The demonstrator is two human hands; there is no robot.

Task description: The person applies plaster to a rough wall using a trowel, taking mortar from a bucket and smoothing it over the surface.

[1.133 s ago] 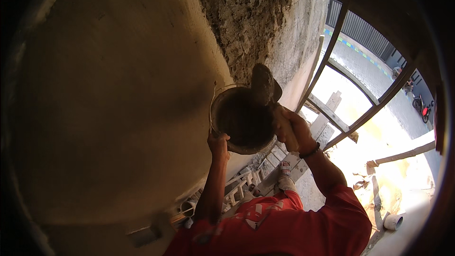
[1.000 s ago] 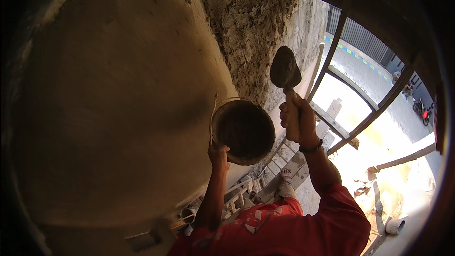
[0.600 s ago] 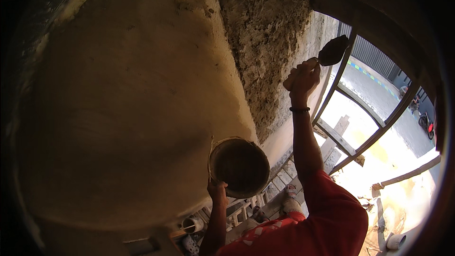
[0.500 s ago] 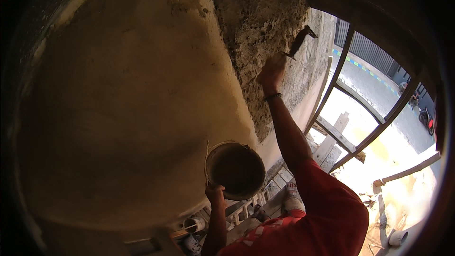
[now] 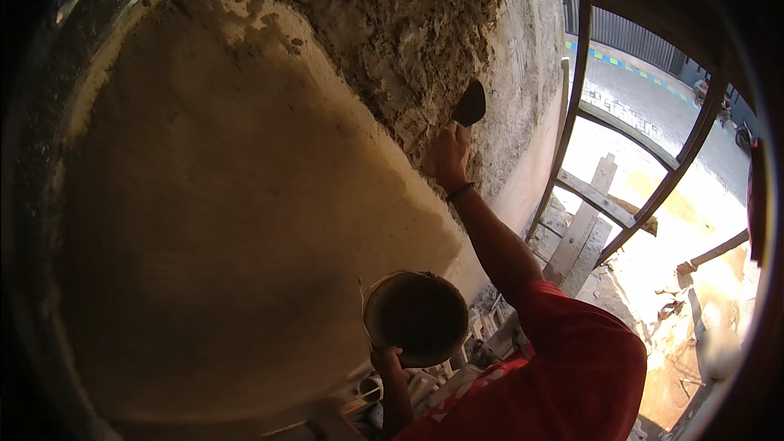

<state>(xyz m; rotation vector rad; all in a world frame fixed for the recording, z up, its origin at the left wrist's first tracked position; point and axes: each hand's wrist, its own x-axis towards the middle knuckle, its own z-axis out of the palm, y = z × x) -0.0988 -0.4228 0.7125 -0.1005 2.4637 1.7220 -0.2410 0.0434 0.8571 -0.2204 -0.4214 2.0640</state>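
My left hand grips the bucket by its rim at lower centre; the inside is too dark to make out. My right hand, just above the frame's middle, holds the trowel, hiding most of its handle. Whether the blade touches the wall, I can't tell.
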